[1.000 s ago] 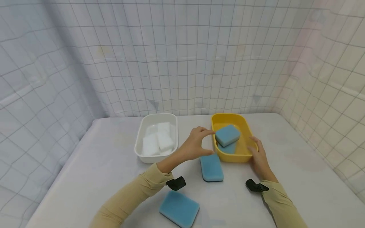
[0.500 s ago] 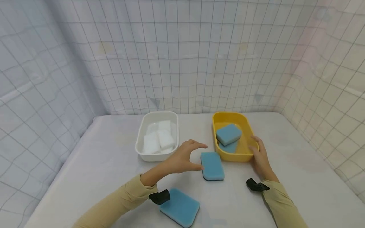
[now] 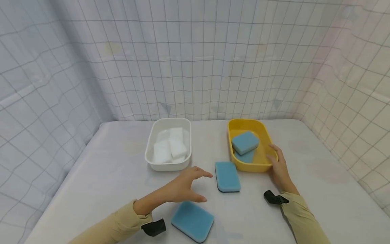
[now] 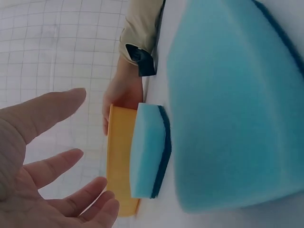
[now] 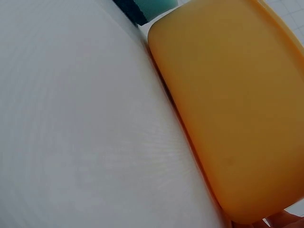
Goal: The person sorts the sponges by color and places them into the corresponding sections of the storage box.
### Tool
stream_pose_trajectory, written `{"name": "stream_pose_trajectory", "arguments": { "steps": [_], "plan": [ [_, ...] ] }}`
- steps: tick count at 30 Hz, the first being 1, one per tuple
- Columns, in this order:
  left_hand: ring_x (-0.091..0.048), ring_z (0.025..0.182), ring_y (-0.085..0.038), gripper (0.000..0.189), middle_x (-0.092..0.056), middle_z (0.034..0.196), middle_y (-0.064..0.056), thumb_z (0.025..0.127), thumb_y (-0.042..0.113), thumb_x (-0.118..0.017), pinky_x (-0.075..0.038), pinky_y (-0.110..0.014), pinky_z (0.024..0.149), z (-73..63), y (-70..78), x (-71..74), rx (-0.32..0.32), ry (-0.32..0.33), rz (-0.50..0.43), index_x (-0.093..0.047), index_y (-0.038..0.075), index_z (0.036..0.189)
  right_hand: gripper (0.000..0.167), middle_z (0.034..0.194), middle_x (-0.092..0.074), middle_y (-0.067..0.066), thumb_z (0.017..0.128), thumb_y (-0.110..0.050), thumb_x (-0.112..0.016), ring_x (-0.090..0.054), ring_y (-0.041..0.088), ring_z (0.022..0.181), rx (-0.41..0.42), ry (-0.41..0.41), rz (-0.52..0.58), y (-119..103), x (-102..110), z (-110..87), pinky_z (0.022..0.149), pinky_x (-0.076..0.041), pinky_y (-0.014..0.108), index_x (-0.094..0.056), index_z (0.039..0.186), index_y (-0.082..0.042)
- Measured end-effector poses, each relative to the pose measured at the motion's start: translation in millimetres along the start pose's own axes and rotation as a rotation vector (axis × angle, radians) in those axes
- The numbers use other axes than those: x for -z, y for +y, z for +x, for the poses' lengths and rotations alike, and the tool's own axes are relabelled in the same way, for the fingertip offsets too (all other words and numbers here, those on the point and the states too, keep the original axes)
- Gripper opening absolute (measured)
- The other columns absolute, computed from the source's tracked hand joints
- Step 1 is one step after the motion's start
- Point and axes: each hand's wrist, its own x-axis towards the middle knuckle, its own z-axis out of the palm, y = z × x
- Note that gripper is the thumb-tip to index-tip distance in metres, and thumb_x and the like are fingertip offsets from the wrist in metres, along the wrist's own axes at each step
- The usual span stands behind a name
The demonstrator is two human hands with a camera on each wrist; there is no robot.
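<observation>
My left hand hovers with fingers and thumb spread apart and nothing between them. Just in front of it, a blue sponge with a dark scouring side lies on the table; the left wrist view shows that sponge large and close. A second blue sponge lies near the front left corner of a yellow tub. Inside the tub, one blue sponge rests tilted on another. With thumb and fingers, my right hand grips the tub's front right rim; the right wrist view shows mostly the tub's outer wall.
A white tub stands left of the yellow one and holds several white blocks. White cloth covers the table. Gridded curtains hang behind and along both sides.
My left hand has moved from beside the yellow tub toward me and to the left, down near the front sponge, staying spread. The right hand stays on the tub's rim.
</observation>
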Motion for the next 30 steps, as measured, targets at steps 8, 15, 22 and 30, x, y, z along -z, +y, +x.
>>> {"name": "stream_pose_trajectory", "arguments": {
  "steps": [8,15,22,30],
  "plan": [
    [-0.045,0.126,-0.027,0.063,-0.05,0.132,-0.007,0.078,0.026,-0.077,-0.04,-0.044,0.108,-14.2,-20.4,-1.4,0.008,-0.096,-0.105,-0.05,0.013,0.133,0.044,0.152,-0.012,0.005,0.099,-0.016,-0.042,-0.039,0.003,0.108,0.001,-0.008,0.02,-4,3,0.2,0.081,-0.042,0.007,-0.029,0.141,-0.015],
    [-0.049,0.124,-0.019,0.062,-0.053,0.132,-0.004,0.078,0.028,-0.076,-0.039,-0.032,0.11,-28.9,-36.2,-3.5,-0.052,-0.183,-0.126,-0.049,0.015,0.133,0.044,0.153,-0.011,0.004,0.099,-0.015,-0.042,-0.035,0.006,0.116,-0.004,-0.001,0.029,0,0,0.3,0.083,-0.04,0.006,-0.031,0.141,-0.015],
    [-0.049,0.12,-0.008,0.063,-0.054,0.131,0.0,0.077,0.032,-0.077,-0.041,-0.026,0.106,-39.6,-47.9,-5.0,-0.121,-0.239,-0.1,-0.05,0.019,0.132,0.041,0.152,-0.012,0.004,0.098,-0.013,-0.043,-0.038,0.007,0.114,0.002,0.005,0.062,-1,0,1.5,0.083,-0.042,0.007,-0.035,0.138,-0.019],
    [-0.044,0.12,-0.004,0.063,-0.049,0.131,0.007,0.076,0.034,-0.078,-0.039,-0.025,0.103,-44.3,-57.5,-2.8,-0.161,-0.304,-0.079,-0.051,0.028,0.132,0.044,0.153,-0.011,0.005,0.098,-0.012,-0.042,-0.032,0.01,0.121,-0.006,0.01,0.054,1,-1,2.2,0.085,-0.039,0.006,-0.031,0.141,-0.013]
  ]
}}
